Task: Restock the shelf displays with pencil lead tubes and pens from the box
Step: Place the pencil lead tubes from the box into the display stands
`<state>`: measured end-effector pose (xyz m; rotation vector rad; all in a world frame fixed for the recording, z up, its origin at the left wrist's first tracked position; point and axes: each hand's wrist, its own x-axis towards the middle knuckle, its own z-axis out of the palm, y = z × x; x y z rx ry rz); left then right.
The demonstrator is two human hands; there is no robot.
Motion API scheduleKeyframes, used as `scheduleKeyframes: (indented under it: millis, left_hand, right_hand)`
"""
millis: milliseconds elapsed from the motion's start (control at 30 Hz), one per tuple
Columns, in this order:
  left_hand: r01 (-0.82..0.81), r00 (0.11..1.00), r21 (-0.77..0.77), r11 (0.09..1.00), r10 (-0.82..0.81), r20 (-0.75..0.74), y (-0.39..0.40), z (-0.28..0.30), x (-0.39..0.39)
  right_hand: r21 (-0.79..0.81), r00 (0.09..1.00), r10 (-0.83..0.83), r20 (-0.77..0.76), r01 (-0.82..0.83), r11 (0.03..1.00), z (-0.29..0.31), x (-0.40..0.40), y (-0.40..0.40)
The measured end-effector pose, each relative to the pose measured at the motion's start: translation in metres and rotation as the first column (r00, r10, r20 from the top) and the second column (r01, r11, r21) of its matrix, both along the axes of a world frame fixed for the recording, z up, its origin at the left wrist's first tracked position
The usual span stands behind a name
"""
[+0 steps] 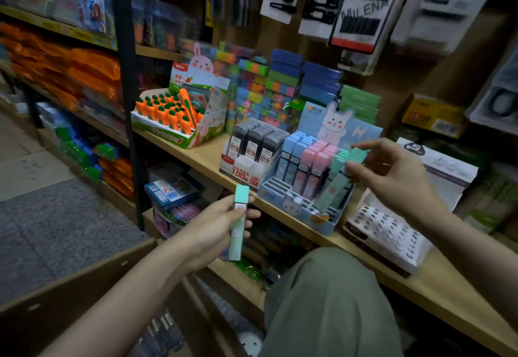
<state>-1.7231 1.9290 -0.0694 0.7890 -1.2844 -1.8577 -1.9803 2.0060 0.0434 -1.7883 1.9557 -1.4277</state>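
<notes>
My left hand holds a mint-green pencil lead tube upright, below and in front of the shelf edge. My right hand pinches another mint-green lead tube, tilted, its lower end down in the right column of the blue bunny display. That display holds blue, pink and green tubes in rows, with bare slots at its front. A grey lead tube display stands to its left. The cardboard box lies open at lower left, under my left forearm.
A carrot-shaped item display sits further left on the wooden shelf. A white tray of small items lies right of the bunny display. Stacked colourful packs stand behind. My knee is below the shelf.
</notes>
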Motion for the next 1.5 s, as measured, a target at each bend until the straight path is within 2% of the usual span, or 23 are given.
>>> scheduleKeyframes:
  millis: [100, 167, 267, 367, 433, 500, 600, 667, 800, 1000, 1133, 1267, 1367, 1500]
  left_hand:
    - [-0.008, 0.999, 0.035, 0.999, 0.01, -0.037, 0.008, -0.003, -0.008]
    - [-0.023, 0.993, 0.088, 0.996, 0.033, -0.112, 0.012, 0.002, -0.021]
    - [-0.054, 0.975, 0.103, 0.993, 0.075, -0.21, 0.014, 0.016, -0.046]
    - [-0.064, 0.973, 0.035, 0.997, 0.07, -0.218, 0.018, 0.04, -0.074]
    - [-0.067, 0.975, -0.06, 0.996, 0.052, -0.218, 0.019, 0.056, -0.091]
    - [-0.151, 0.983, -0.233, 0.961, 0.121, -0.136, 0.017, 0.066, -0.108]
    - [-0.315, 0.924, -0.541, 0.78, 0.382, 0.013, 0.012, 0.067, -0.125]
    - [-0.356, 0.889, -0.595, 0.72, 0.457, 0.02, 0.01, 0.063, -0.132]
    - [-0.335, 0.887, -0.612, 0.716, 0.458, 0.052, 0.003, 0.052, -0.136]
    - [-0.227, 0.95, -0.594, 0.772, 0.311, 0.041, -0.003, 0.051, -0.139]
    - [-0.156, 0.963, -0.644, 0.749, 0.26, 0.07, -0.008, 0.053, -0.135]
    - [-0.21, 0.947, -0.676, 0.707, 0.32, 0.04, -0.012, 0.053, -0.119]
    - [-0.249, 0.944, -0.632, 0.734, 0.33, 0.011, -0.011, 0.051, -0.11]
    - [-0.257, 0.965, -0.479, 0.839, 0.251, -0.079, -0.002, 0.049, -0.11]
  right_hand:
    - [-0.042, 0.999, -0.038, 0.037, 0.039, 0.998, -0.002, -0.023, 0.01]
    - [-0.055, 0.999, -0.033, 0.038, 0.035, 0.998, -0.006, -0.031, 0.01]
    - [-0.086, 0.999, -0.051, -0.015, 0.049, 0.995, -0.011, -0.034, 0.005]
    - [-0.121, 0.991, -0.061, -0.117, 0.047, 0.992, -0.015, -0.036, -0.001]
    - [-0.134, 0.987, -0.053, -0.15, 0.033, 0.99, -0.016, -0.038, -0.002]
    - [-0.147, 0.978, -0.052, -0.201, 0.022, 0.989, -0.019, -0.039, 0.0]
    - [-0.166, 0.962, -0.049, -0.267, 0.004, 0.986, -0.028, -0.04, 0.002]
    - [-0.17, 0.963, -0.044, -0.267, -0.002, 0.985, -0.033, -0.041, 0.001]
    - [-0.194, 0.945, -0.03, -0.327, -0.036, 0.98, -0.033, -0.041, -0.004]
    - [-0.193, 0.946, -0.019, -0.324, -0.046, 0.98, -0.033, -0.046, -0.009]
    - [-0.214, 0.943, -0.028, -0.331, -0.046, 0.976, -0.035, -0.047, -0.009]
    - [-0.228, 0.944, -0.007, -0.33, -0.073, 0.971, -0.034, -0.041, -0.013]
    - [-0.222, 0.933, 0.0, -0.36, -0.086, 0.971, -0.033, -0.037, -0.016]
    - [-0.218, 0.929, -0.014, -0.37, -0.072, 0.973, -0.032, -0.036, -0.014]
